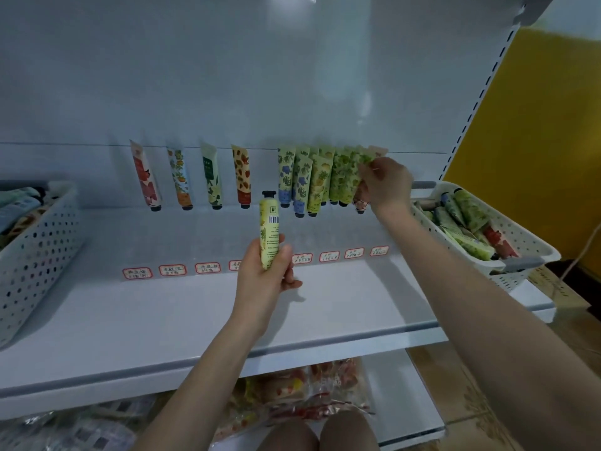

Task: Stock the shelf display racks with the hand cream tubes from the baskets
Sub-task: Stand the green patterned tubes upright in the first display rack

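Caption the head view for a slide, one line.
Left hand holds a yellow tube cap-up; right hand pinches the rightmost tube standing on the shelf.

A pale yellow tube [269,229], black cap up, is standing in the left hand [265,271]. Patterned tubes [240,177] are leaning cap-down in a row on the shelf [162,304], and more are lying in white perforated baskets [533,242] at either end.

The tube [269,229] I held in my left hand [260,278] was smooth, glossy plastic. The shelf [162,320] looked like painted metal, faintly sheened; the perforated basket [527,245] was matt white plastic.
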Demonstrator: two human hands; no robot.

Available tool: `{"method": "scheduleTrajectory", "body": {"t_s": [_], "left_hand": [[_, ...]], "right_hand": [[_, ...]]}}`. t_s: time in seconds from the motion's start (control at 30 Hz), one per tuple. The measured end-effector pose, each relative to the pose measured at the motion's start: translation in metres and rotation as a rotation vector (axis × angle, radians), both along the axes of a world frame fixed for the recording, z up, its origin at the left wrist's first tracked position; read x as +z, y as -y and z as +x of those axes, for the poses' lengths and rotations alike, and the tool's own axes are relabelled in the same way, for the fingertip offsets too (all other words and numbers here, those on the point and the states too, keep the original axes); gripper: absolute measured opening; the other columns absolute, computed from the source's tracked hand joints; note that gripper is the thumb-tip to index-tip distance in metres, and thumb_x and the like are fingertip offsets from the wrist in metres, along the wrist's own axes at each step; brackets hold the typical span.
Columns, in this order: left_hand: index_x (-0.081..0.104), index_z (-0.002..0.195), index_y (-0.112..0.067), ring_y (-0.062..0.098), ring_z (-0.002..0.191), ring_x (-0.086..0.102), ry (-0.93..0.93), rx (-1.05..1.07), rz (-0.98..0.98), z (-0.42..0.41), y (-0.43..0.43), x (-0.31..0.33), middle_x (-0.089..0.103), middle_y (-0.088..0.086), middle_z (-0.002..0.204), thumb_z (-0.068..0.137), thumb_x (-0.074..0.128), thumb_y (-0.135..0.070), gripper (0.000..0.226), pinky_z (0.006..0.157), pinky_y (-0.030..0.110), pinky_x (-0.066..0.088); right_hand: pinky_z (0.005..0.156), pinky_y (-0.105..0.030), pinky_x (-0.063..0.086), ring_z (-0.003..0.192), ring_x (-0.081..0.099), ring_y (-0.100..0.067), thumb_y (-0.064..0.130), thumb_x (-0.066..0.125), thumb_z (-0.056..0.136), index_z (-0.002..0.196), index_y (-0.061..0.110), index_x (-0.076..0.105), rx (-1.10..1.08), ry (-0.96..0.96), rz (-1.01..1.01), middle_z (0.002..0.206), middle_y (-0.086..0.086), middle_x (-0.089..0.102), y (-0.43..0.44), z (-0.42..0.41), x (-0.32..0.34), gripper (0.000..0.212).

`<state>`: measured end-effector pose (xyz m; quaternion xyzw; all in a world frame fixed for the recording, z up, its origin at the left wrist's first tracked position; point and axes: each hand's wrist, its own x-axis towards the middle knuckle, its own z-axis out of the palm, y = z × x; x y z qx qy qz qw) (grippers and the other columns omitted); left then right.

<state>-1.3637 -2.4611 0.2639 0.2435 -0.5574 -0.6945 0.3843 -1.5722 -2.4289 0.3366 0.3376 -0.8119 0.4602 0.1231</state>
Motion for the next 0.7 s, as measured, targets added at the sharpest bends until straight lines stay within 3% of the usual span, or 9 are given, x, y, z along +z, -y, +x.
{"method": "scheduleTrajectory", "body": {"t_s": [0.17, 0.23, 0.4, 0.53, 0.63, 0.7], "left_hand": [[0.051, 0.105, -0.02, 0.004, 0.051, 0.048, 0.014, 0.006, -0.013, -0.005, 0.007, -0.005, 0.046, 0.004, 0.069, 0.094, 0.05, -0.015, 0.013, 0.056, 0.021, 0.054], [0.051, 0.109, -0.017, 0.003, 0.051, 0.047, 0.02, 0.009, -0.018, -0.007, 0.009, -0.007, 0.046, 0.004, 0.069, 0.094, 0.05, -0.016, 0.015, 0.056, 0.021, 0.054], [0.051, 0.109, -0.017, 0.003, 0.052, 0.047, 0.03, 0.01, -0.015, -0.01, 0.011, -0.01, 0.046, 0.005, 0.069, 0.094, 0.05, -0.016, 0.016, 0.055, 0.021, 0.054], [0.051, 0.106, -0.02, 0.007, 0.055, 0.047, 0.034, 0.01, -0.002, -0.011, 0.011, -0.012, 0.046, 0.005, 0.069, 0.094, 0.05, -0.017, 0.012, 0.055, 0.021, 0.054], [0.052, 0.101, -0.024, 0.007, 0.056, 0.047, 0.035, 0.014, 0.012, -0.013, 0.01, -0.012, 0.046, 0.005, 0.07, 0.094, 0.05, -0.017, 0.01, 0.055, 0.021, 0.054], [0.052, 0.1, -0.025, 0.006, 0.055, 0.048, 0.037, 0.014, 0.013, -0.013, 0.01, -0.012, 0.046, 0.004, 0.07, 0.094, 0.05, -0.017, 0.01, 0.055, 0.021, 0.054]], "right_hand": [[0.044, -0.013, 0.027, 0.048, 0.03, -0.009, 0.015, 0.053, 0.093, 0.052, 0.016, 0.029, 0.021, -0.042, 0.054, 0.05, 0.002, 0.035, 0.016, -0.014, -0.012, 0.047], [0.044, -0.018, 0.025, 0.05, 0.035, -0.017, 0.016, 0.053, 0.094, 0.053, 0.013, 0.035, 0.039, -0.024, 0.098, 0.052, -0.005, 0.042, 0.019, -0.015, -0.014, 0.044], [0.056, -0.029, 0.039, 0.058, 0.05, -0.023, 0.017, 0.052, 0.093, 0.067, 0.001, 0.054, 0.066, 0.038, 0.091, 0.071, -0.025, 0.062, 0.022, -0.019, -0.022, 0.03], [0.053, -0.027, 0.037, 0.06, 0.05, -0.024, 0.017, 0.051, 0.094, 0.068, 0.001, 0.053, 0.069, 0.004, 0.14, 0.068, -0.019, 0.058, 0.023, -0.021, -0.02, 0.03], [0.059, -0.033, 0.045, 0.062, 0.052, -0.025, 0.017, 0.051, 0.094, 0.072, -0.005, 0.057, 0.086, -0.018, 0.163, 0.069, -0.02, 0.06, 0.026, -0.02, -0.019, 0.031], [0.058, -0.031, 0.041, 0.06, 0.049, -0.023, 0.016, 0.051, 0.094, 0.064, 0.002, 0.05, 0.081, -0.019, 0.182, 0.061, -0.012, 0.054, 0.027, -0.02, -0.019, 0.034]]}}
